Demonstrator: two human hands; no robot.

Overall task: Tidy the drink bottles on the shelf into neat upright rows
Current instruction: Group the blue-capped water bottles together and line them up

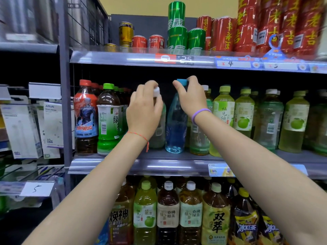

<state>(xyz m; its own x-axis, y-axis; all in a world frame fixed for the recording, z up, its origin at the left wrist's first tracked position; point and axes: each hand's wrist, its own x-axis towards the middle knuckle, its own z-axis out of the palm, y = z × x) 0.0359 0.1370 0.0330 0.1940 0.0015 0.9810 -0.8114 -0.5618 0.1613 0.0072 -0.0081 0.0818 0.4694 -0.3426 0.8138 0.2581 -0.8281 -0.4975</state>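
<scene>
On the middle shelf my left hand grips the top of a white-capped bottle, most of which is hidden behind the hand. My right hand pinches the blue cap of a clear blue bottle that stands upright at the shelf's front edge. To the left stand a red-capped dark drink bottle and a green-capped tea bottle. To the right, pale green and yellow-green bottles stand in upright rows.
The top shelf holds red, green and gold cans behind a price rail. Large tea bottles fill the lower shelf. A grey upright post borders the left side, with boxed chargers hanging beyond it.
</scene>
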